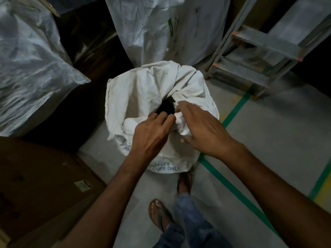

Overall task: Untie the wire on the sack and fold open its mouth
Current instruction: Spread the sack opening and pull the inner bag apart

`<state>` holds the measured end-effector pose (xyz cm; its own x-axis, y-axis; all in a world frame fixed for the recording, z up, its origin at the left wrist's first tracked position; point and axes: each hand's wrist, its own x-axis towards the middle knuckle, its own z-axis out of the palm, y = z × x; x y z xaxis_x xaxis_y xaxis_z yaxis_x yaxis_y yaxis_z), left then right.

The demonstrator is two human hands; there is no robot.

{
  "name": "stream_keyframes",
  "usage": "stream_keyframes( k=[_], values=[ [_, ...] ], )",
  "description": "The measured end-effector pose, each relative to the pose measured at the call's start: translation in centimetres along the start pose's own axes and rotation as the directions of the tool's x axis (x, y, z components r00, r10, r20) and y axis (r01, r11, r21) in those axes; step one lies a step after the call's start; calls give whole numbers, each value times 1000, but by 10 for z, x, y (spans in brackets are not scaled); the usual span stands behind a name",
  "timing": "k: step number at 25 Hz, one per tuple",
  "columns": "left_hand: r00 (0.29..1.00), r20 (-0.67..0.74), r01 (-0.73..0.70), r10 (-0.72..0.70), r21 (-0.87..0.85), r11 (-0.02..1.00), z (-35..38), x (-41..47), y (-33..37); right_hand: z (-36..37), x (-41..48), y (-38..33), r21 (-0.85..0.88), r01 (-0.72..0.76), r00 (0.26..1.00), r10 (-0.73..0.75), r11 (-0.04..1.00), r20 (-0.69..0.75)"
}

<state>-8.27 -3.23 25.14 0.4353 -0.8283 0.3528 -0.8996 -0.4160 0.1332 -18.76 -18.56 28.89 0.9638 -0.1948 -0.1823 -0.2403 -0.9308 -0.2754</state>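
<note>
On grey floor: white sack, mouth part open, dark inside. Left hand fingers hooked on near rim; right hand flat, loosely spread, gripping nothing visible.

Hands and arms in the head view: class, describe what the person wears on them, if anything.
Nothing is worn on them. The left hand and right hand are bare: no gloves, rings, watch or bracelet show. Both forearms are uncovered to the frame's edge, with no sleeve in view.

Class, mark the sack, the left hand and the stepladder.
sack (132, 90): head view, far wall of the cloth.
left hand (152, 135): head view, back of hand.
stepladder (265, 45): head view, a step.
</note>
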Motion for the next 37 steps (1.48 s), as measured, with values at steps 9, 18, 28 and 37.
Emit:
stream_keyframes(
  k=[9, 18, 28, 37],
  values=[
    [835, 547, 29, 63, -157, 987, 6, -31, -75, 68, -10, 21, -180, -205, 741, 33, 962, -671],
    [878, -467, -46, 106, 138, 989, 70, -31, -43, 67, 25, 17, -34, 65, 945, -72, 997, -320],
    [961, 155, -222, 228, -58, 973, 95, -26, -75, 128, 31, 70, -485, -54, 461, -409, 873, -788],
    [813, -484, -192, 324, 301, 934, 92, -49, -40, 101, 2, 27, -39, 137, 913, -142, 990, -384]
  ],
)
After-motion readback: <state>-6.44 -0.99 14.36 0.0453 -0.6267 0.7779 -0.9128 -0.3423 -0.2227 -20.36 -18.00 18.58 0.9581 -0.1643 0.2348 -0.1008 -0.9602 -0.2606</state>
